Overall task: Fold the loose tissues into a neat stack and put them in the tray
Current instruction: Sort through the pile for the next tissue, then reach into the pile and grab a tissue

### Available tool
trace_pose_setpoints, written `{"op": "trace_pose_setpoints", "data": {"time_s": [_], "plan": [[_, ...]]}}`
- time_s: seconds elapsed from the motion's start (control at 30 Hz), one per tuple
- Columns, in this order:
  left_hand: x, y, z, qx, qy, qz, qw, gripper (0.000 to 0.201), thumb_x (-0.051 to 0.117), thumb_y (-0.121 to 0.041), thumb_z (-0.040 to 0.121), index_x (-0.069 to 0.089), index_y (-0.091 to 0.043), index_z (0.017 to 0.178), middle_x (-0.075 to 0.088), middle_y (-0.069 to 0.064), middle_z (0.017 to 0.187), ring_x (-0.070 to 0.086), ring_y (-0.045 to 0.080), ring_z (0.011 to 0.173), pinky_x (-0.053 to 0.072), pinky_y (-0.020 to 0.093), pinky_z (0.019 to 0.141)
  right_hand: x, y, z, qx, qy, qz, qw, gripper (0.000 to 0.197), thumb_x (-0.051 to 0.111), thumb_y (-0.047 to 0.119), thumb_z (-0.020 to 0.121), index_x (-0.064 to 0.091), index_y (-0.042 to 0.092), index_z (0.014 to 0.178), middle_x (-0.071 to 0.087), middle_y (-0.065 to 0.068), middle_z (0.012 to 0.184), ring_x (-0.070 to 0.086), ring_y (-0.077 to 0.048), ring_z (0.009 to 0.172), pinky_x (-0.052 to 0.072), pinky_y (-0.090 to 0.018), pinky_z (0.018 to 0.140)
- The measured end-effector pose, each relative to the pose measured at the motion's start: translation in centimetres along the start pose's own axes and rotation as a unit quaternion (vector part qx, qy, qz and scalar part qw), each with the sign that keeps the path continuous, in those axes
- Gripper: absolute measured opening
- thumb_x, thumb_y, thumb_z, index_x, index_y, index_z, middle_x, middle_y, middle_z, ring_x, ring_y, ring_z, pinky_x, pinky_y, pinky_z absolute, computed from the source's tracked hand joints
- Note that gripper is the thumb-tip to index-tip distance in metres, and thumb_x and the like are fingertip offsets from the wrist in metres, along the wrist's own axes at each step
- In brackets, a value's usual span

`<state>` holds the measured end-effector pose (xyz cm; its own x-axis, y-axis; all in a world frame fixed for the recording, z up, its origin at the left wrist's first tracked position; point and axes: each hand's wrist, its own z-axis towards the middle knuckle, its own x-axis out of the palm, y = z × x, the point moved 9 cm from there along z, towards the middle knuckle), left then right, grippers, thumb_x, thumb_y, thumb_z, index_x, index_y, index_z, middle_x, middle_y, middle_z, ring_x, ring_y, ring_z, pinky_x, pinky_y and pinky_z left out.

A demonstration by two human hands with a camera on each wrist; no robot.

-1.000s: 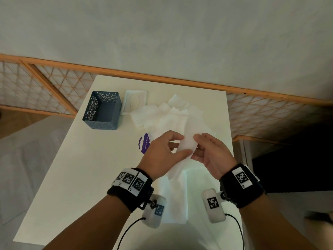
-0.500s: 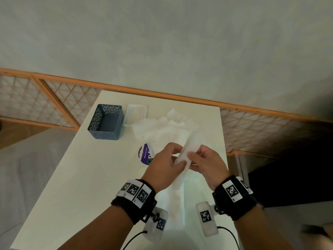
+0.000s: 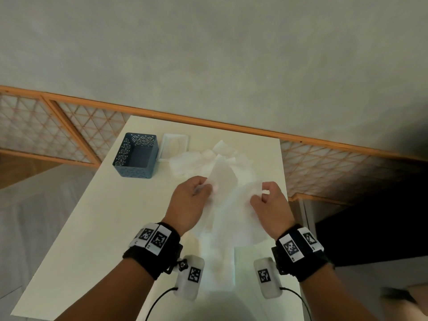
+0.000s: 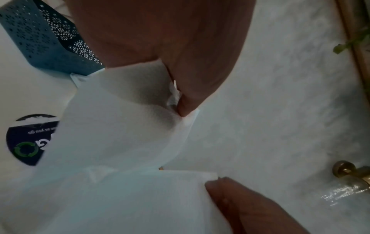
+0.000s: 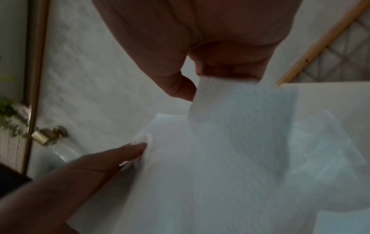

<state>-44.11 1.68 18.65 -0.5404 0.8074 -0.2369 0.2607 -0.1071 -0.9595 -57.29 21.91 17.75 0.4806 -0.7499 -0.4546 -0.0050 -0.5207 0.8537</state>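
Both hands hold one white tissue point(image 3: 231, 205) spread above the table's near half. My left hand point(image 3: 192, 200) pinches its left top corner, and my right hand point(image 3: 268, 200) pinches the right top corner. The sheet point(image 4: 120, 126) hangs down between them and hides the table beneath. In the right wrist view the tissue point(image 5: 230, 142) drops from my fingertips point(image 5: 226, 71). A heap of loose tissues point(image 3: 208, 158) lies farther back. The blue perforated tray point(image 3: 136, 156) stands empty at the back left, seen close as the tray point(image 4: 40, 39) in the left wrist view.
A white rectangular lid or dish point(image 3: 173, 147) lies right of the tray. A round dark sticker point(image 4: 30, 139) shows on the table point(image 3: 104, 216) under the tissue's left edge. An orange-framed lattice rail point(image 3: 324, 167) runs behind and to the right of the table.
My hands have drawn apart, opening the tissue from a narrow bunch into a wide sheet. The head view has tilted up slightly.
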Motion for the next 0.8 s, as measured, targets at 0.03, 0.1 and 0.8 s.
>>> {"op": "trace_pose_setpoints", "data": {"time_s": [0.03, 0.1, 0.8], "plan": [[-0.5, -0.1, 0.1, -0.005, -0.003, -0.012, 1.000, 0.011, 0.064, -0.016, 0.103, 0.073, -0.023, 0.103, 0.077, 0.001, 0.091, 0.074, 0.020, 0.080, 0.058, 0.033, 0.073, -0.3, 0.1, 0.1, -0.008, -0.009, -0.008, 1.000, 0.026, 0.056, 0.015, 0.097, 0.048, 0.021, 0.121, 0.066, -0.016, 0.071, 0.057, -0.015, 0.058, 0.047, -0.031, 0.058], [-1.3, -0.3, 0.4, -0.016, -0.006, -0.024, 1.000, 0.018, 0.067, -0.017, 0.101, 0.066, -0.027, 0.116, 0.076, 0.004, 0.095, 0.074, 0.023, 0.082, 0.058, 0.037, 0.075, -0.7, 0.6, 0.1, -0.027, -0.028, -0.016, 0.999, 0.035, 0.057, 0.018, 0.097, 0.042, 0.027, 0.127, 0.062, -0.004, 0.065, 0.058, -0.014, 0.059, 0.046, -0.032, 0.061], [-1.2, -0.3, -0.8, -0.041, 0.055, 0.168, 0.983, 0.030, 0.050, 0.004, 0.100, 0.064, -0.003, 0.075, 0.065, -0.013, 0.065, 0.054, 0.002, 0.052, 0.039, 0.017, 0.052, -2.7, 10.2, -3.7, -0.159, 0.111, 0.274, 0.942, 0.021, 0.074, 0.016, 0.092, 0.072, 0.027, 0.110, 0.045, -0.029, 0.078, 0.052, -0.031, 0.068, 0.047, -0.031, 0.066]]}}
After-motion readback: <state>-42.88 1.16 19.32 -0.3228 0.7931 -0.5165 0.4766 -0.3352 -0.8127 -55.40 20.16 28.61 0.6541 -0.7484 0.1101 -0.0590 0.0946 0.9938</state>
